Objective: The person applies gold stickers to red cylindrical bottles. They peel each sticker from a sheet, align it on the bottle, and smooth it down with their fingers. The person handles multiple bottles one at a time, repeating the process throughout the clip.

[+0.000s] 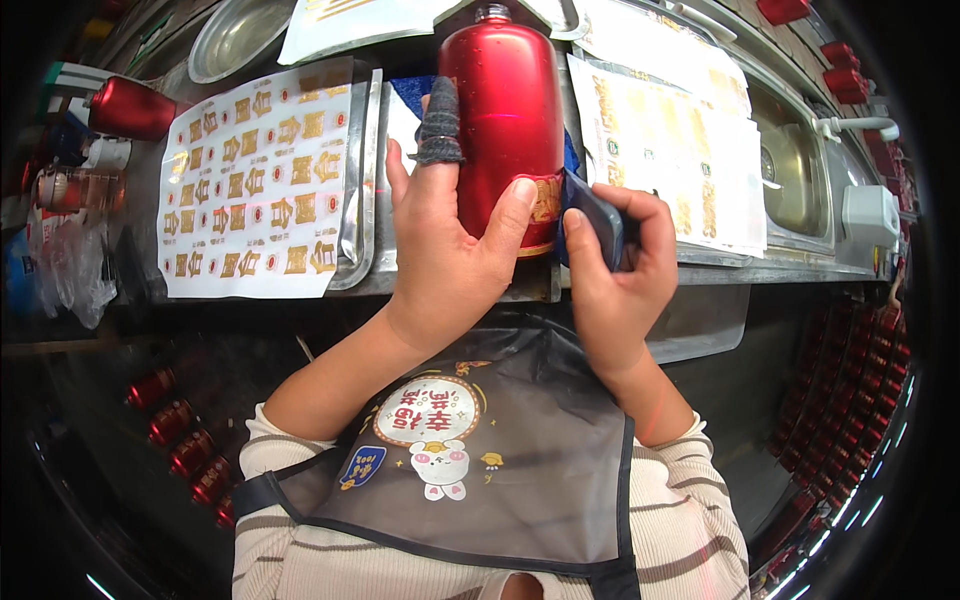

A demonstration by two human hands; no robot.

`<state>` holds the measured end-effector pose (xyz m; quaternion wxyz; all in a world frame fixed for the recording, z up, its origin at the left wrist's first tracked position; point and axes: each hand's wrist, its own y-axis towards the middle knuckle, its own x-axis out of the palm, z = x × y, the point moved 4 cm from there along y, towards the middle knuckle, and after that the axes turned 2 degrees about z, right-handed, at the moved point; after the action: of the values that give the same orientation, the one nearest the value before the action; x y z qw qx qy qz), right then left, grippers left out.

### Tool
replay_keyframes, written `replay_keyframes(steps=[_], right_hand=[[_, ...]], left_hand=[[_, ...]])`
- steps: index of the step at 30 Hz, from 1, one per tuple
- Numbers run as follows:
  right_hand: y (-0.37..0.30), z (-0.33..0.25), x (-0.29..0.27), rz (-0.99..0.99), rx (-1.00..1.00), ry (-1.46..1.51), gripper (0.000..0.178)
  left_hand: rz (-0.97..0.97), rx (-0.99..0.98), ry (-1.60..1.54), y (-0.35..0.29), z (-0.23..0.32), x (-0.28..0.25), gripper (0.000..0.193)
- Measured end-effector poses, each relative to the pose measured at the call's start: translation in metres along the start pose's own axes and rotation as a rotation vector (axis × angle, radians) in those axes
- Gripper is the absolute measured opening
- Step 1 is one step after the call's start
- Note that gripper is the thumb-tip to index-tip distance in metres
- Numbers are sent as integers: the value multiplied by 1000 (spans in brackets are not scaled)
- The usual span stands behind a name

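A glossy red bottle (508, 105) with an open threaded neck lies in front of me, neck pointing away. Gold patterned decoration (546, 200) runs round its lower end. My left hand (450, 235) is wrapped over the bottle's left side, thumb pressed beside the gold pattern; dark grey wrapping (440, 125) covers one finger. In my right hand (630, 270), a dark, flat scraper-like piece (600, 225) is pinched between thumb and fingers, its edge close to the bottle's right side. Blue cloth (571, 155) shows beneath the bottle.
Sheets of gold decals lie left (250, 180) and right (680, 150) of the bottle. Beyond are a metal bowl (235, 42) and another red bottle (130, 108). A sink (795, 165) and white jug (870, 217) stand right. Rows of red bottles (850, 380) stand below.
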<state>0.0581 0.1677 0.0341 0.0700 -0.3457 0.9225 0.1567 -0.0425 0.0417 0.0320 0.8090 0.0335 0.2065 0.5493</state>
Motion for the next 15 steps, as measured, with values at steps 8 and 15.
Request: replay_keyframes(steps=[8,15], right_hand=[[-2,-33,13,-55,-573,-66,42],[-8,-44,16,-291,-833,-211,44]], left_hand=[[-45,-133,-186,-4,-24,-21,54],[-30,-133,-382,-23,-33,-38,54]])
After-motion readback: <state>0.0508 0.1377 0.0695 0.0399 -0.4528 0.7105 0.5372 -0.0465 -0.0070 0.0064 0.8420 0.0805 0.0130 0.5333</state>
